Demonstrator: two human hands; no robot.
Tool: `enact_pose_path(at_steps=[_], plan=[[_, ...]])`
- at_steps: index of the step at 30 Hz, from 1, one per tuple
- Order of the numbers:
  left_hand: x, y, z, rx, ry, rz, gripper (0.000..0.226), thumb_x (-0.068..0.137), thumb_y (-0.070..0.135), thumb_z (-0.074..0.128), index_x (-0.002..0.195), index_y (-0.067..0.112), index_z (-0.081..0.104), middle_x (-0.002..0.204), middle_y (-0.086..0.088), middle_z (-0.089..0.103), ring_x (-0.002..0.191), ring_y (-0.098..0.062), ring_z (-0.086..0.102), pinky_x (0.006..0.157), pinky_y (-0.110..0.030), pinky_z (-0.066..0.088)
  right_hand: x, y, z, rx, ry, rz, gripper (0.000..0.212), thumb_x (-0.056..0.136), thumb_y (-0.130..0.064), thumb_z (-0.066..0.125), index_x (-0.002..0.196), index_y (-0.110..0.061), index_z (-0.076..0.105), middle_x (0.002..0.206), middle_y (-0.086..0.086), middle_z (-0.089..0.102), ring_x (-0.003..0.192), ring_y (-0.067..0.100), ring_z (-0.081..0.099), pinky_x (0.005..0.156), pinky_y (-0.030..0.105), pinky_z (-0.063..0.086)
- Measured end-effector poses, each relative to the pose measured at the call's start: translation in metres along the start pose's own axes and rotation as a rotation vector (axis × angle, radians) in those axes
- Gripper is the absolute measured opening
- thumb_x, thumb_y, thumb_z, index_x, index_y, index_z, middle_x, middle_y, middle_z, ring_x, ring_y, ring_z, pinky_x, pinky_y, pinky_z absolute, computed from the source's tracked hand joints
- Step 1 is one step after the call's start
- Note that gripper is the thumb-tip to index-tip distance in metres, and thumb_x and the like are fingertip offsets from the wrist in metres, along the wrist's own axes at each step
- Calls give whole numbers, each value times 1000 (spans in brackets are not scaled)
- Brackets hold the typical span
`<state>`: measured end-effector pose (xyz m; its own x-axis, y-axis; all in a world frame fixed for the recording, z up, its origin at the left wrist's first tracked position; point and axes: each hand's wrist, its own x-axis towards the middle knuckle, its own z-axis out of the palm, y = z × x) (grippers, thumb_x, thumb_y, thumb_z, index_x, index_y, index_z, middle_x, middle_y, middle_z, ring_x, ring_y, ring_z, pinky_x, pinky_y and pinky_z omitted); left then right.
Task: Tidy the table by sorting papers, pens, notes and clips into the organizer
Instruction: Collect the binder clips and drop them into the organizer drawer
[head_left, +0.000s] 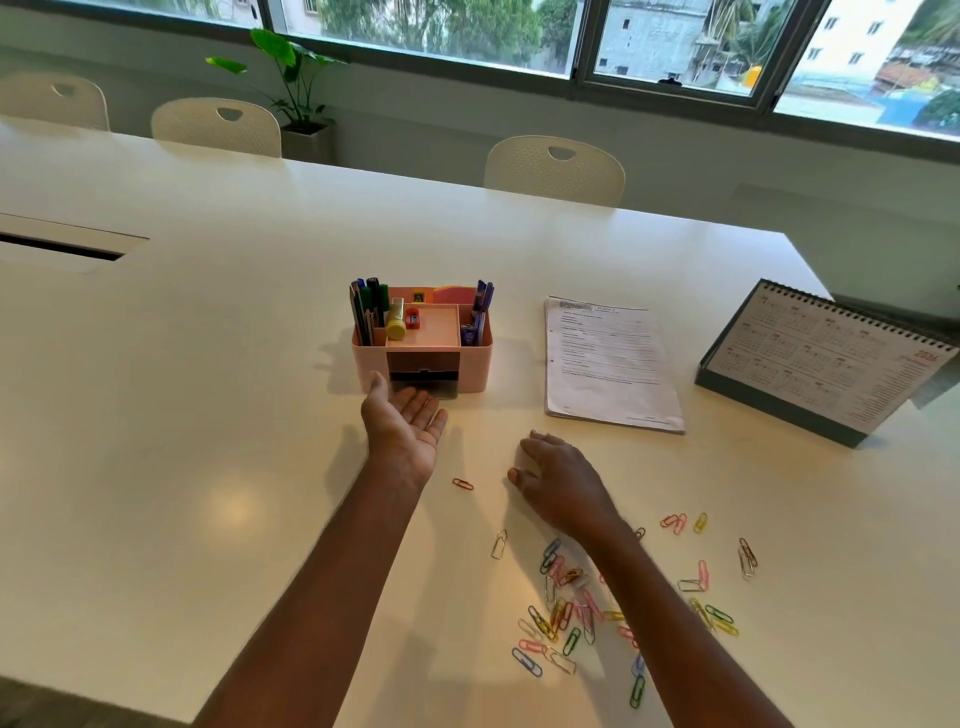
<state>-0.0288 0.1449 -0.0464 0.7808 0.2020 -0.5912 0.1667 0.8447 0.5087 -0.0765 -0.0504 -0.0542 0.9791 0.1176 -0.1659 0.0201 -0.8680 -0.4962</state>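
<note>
A pink desk organizer stands mid-table with pens in its left and right slots, a yellow glue stick and a red sharpener on top. Its small front drawer is pulled out a little. My left hand lies palm up and empty just in front of the drawer. My right hand rests palm down on the table, fingers spread. Several coloured paper clips are scattered near my right forearm; a single red clip lies between my hands. Printed papers lie right of the organizer.
A spiral desk calendar stands at the right. White chairs line the table's far side, with a potted plant under the windows. A cable slot is set in the table at the left.
</note>
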Motion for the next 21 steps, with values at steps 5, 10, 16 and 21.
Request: enact_pose_path(at_steps=[5, 10, 16, 21], plan=[[6, -2, 0, -51, -37, -13, 80, 102, 64, 46, 153, 1, 44, 152, -21, 52, 143, -39, 49, 123, -54, 37, -2, 2, 7, -48, 17, -22, 57, 104, -33, 61, 156, -19, 45, 170, -1, 33, 156, 20, 29, 120, 41, 35], [10, -1, 1, -69, -43, -20, 80, 102, 64, 46, 152, 2, 45, 151, -21, 52, 143, -39, 49, 123, -55, 36, -2, 6, 12, -53, 21, -24, 60, 105, -35, 59, 160, -21, 39, 172, -1, 29, 160, 19, 21, 123, 43, 32], [15, -1, 1, -25, -43, -16, 77, 103, 65, 43, 148, 3, 50, 146, -19, 58, 138, -38, 54, 121, -54, 39, -1, 8, 13, -47, 17, -31, 61, 105, -36, 59, 160, -20, 38, 172, -1, 28, 160, 19, 21, 124, 44, 32], [10, -2, 4, -5, -59, -40, 71, 102, 66, 42, 131, 5, 62, 127, -19, 69, 117, -35, 67, 102, -48, 54, -2, 8, 13, -44, 27, -34, 61, 105, -36, 59, 160, -20, 38, 172, -1, 27, 160, 19, 20, 124, 43, 30]])
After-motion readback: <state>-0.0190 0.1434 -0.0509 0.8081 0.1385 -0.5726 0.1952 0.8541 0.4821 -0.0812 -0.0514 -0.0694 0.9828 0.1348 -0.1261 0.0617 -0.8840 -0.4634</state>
